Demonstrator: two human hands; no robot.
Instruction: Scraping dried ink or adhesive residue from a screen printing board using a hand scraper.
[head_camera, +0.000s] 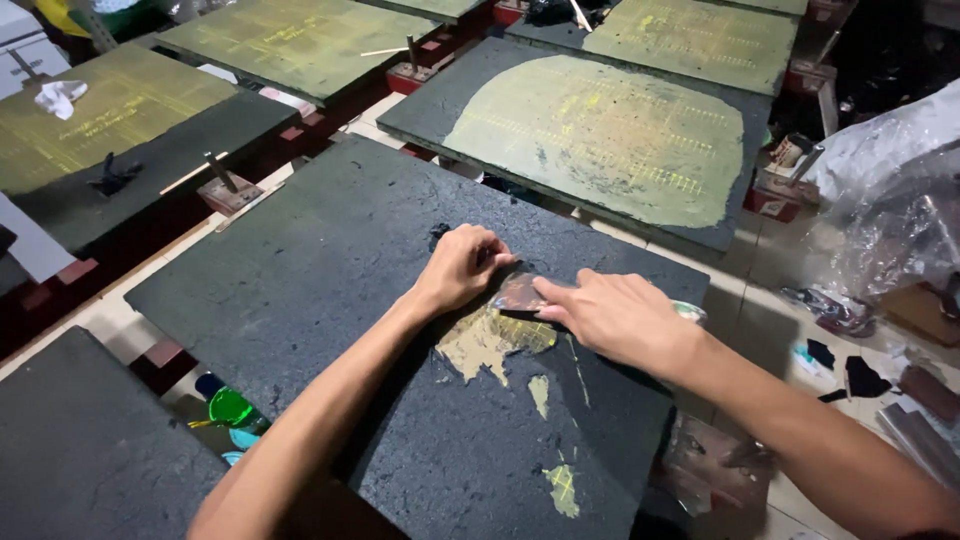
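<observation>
head view showed both hands pressing a small shiny brown sheet (518, 292) flat on the dark slab (330, 250), beside a yellowish worn patch (490, 340). left hand (460, 268) had curled fingers on its edge; right hand (610, 315) pinned it with extended fingers.

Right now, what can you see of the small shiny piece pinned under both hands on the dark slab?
The small shiny sheet piece is thin and flat, brownish with an iridescent, foil-like sheen. It lies flat on the dark rough slab, at the top edge of a yellowish worn patch. The left hand presses its upper left edge with curled fingers; the right hand lays its fingertips on its right side. Much of it is covered by the hands, so its full outline cannot be told.
</observation>
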